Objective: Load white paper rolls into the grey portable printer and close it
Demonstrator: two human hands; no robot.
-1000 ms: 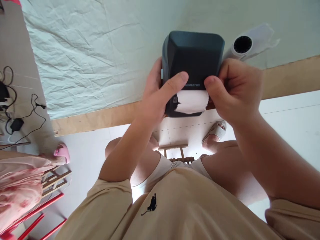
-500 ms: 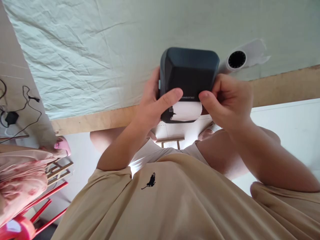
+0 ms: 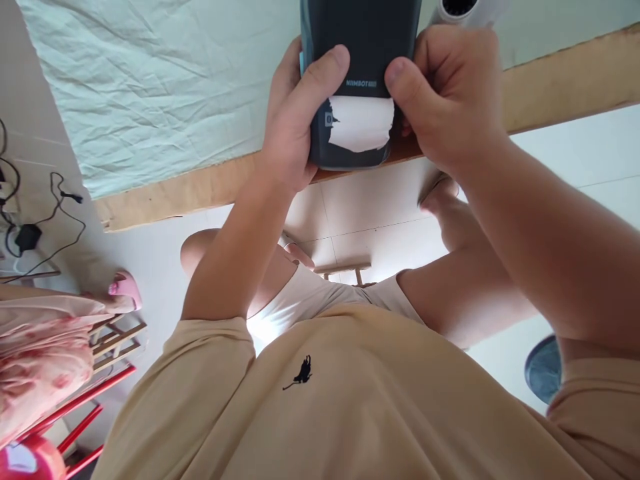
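Note:
A dark label printer (image 3: 361, 40) rests at the wooden front edge of the table (image 3: 165, 200), cut off by the top of the picture. A white strip of label paper (image 3: 361, 124) sticks out of its front slot. My left hand (image 3: 293, 127) grips the printer's left side, thumb lying across the front above the paper. My right hand (image 3: 447, 100) grips the right side, its thumb pressing beside the paper slot.
A pale green wrinkled cloth (image 3: 150, 87) covers the table. A white roll (image 3: 463, 9) lies just behind the printer on the right. Another person in a pink dress (image 3: 45, 360) sits at the left on a red-legged stool (image 3: 90, 420). Cables and a charger (image 3: 27, 233) lie on the floor.
The view has dropped, so printer and hands now sit near the top edge. Both hands keep the same hold on the printer; the paper strip looks unchanged.

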